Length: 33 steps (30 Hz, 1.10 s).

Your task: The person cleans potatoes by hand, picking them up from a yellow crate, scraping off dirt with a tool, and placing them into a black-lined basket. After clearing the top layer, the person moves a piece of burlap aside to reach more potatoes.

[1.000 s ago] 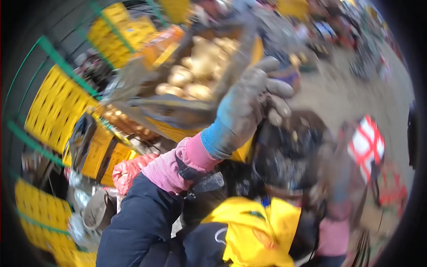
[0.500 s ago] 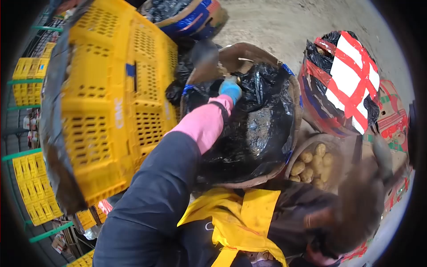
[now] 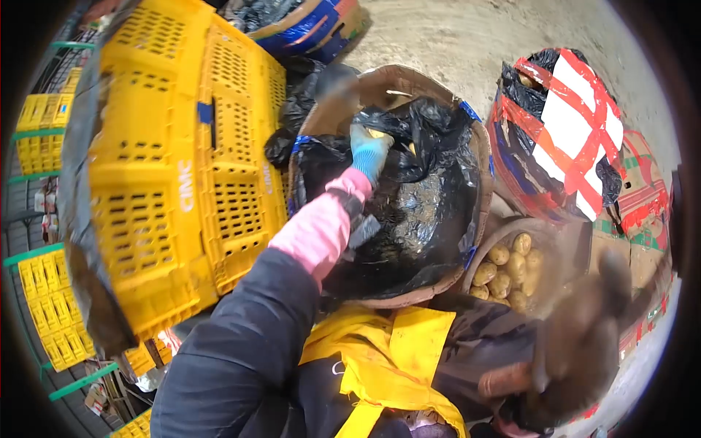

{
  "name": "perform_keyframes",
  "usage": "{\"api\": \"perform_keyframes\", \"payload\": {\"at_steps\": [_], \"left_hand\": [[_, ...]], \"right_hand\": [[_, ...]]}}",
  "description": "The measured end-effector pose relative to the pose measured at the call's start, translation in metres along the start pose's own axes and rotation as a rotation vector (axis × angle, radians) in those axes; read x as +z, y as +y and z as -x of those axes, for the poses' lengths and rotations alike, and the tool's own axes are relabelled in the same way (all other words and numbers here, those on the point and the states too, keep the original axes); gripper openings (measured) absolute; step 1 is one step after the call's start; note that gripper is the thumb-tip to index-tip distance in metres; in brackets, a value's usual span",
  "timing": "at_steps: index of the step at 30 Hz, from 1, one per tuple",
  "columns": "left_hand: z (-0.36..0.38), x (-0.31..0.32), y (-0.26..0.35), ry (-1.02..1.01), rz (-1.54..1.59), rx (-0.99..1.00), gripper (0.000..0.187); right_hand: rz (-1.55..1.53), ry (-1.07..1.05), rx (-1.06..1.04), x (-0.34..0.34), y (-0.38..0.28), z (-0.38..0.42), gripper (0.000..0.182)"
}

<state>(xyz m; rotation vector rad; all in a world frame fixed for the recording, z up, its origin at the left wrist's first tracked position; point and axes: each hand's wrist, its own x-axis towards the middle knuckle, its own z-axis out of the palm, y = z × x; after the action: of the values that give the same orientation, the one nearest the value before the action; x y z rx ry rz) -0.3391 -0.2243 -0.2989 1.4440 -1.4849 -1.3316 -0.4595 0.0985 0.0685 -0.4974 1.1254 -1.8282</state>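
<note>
My left hand (image 3: 369, 152), in a blue glove with a pink sleeve cover behind it, reaches into a cardboard box (image 3: 394, 301) lined with black plastic (image 3: 431, 139). Its fingers are closed around a small yellowish thing that looks like a potato (image 3: 376, 133), mostly hidden by the glove. Dirt lies on the liner at the bottom of the box. At the lower right, my right hand (image 3: 511, 383) is a brown blur above a pink cuff, and its fingers cannot be made out. Close to it stands a round tub holding several potatoes (image 3: 511, 271).
Large yellow perforated crates (image 3: 157, 190) stand along the left side. A box bound with red tape (image 3: 548, 131) is at the right, and another lined box (image 3: 307, 29) at the top. More yellow crates (image 3: 55, 306) sit on green-edged racks at far left.
My left hand has drawn back slightly to the left within the box, the yellowish thing still in its fingers. At the lower right, the blurred right hand has shifted a little downward.
</note>
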Motion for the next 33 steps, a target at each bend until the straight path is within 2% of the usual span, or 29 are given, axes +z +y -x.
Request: {"api": "perform_keyframes", "payload": {"at_steps": [2,3,5,6,7,8,10,11,12,14,17,21,24,25,28,29,32,33], "left_hand": [[0.040,-0.025,0.035,-0.007,0.223,0.028,0.063],[0.061,-0.040,0.053,-0.001,0.149,0.034,0.056],[0.094,-0.072,0.075,-0.140,0.135,-0.062,0.052],[0.109,-0.089,0.085,-0.209,0.126,-0.113,0.050],[0.119,-0.106,0.098,-0.339,0.131,-0.228,0.043],[0.126,-0.120,0.108,-0.381,0.240,-0.347,0.042],[0.135,-0.147,0.123,-0.470,0.458,-0.593,0.040],[0.137,-0.164,0.122,-0.585,0.533,-0.549,0.042],[0.135,-0.176,0.129,-0.817,0.630,-0.612,0.045],[0.132,-0.200,0.132,-1.061,0.690,-0.669,0.046],[0.200,-0.220,0.184,-1.065,0.929,-0.494,0.052],[0.244,-0.246,0.207,-1.190,1.062,-0.437,0.058],[0.278,-0.255,0.226,-0.998,0.871,-0.150,0.072],[0.284,-0.256,0.230,-0.937,0.695,0.052,0.080],[0.299,-0.256,0.234,-0.712,0.356,0.458,0.084],[0.302,-0.257,0.234,-0.678,0.327,0.533,0.081],[0.315,-0.262,0.244,-0.772,0.584,0.216,0.072],[0.311,-0.265,0.239,-0.838,0.703,0.115,0.069]], "right_hand": [[-0.011,-0.073,0.015,0.006,0.001,0.008,0.037],[0.092,-0.045,-0.029,0.014,0.007,0.008,0.034],[0.300,0.027,-0.115,0.028,0.021,0.006,0.028],[0.244,0.041,-0.087,0.032,0.025,0.006,0.028],[0.188,0.057,-0.061,0.036,0.029,0.005,0.028],[-0.025,0.046,0.035,0.036,0.032,0.003,0.032],[0.079,0.036,0.056,0.033,0.050,-0.002,0.037],[0.112,0.035,0.073,0.032,0.057,-0.002,0.037],[0.144,0.031,0.084,0.033,0.063,-0.003,0.038],[0.220,0.008,0.103,0.034,0.073,-0.002,0.037],[0.338,-0.023,0.131,0.039,0.089,0.004,0.032],[0.454,-0.125,0.048,0.049,0.120,0.015,0.033],[0.371,-0.246,0.021,0.071,0.133,0.035,0.034],[0.243,-0.290,0.148,0.082,0.124,0.049,0.035],[0.053,-0.331,0.207,0.096,0.133,0.065,0.038],[0.053,-0.334,0.205,0.099,0.135,0.070,0.040],[-0.058,-0.420,0.171,0.100,0.143,0.077,0.038],[0.026,-0.360,0.174,0.101,0.140,0.081,0.036]]}}
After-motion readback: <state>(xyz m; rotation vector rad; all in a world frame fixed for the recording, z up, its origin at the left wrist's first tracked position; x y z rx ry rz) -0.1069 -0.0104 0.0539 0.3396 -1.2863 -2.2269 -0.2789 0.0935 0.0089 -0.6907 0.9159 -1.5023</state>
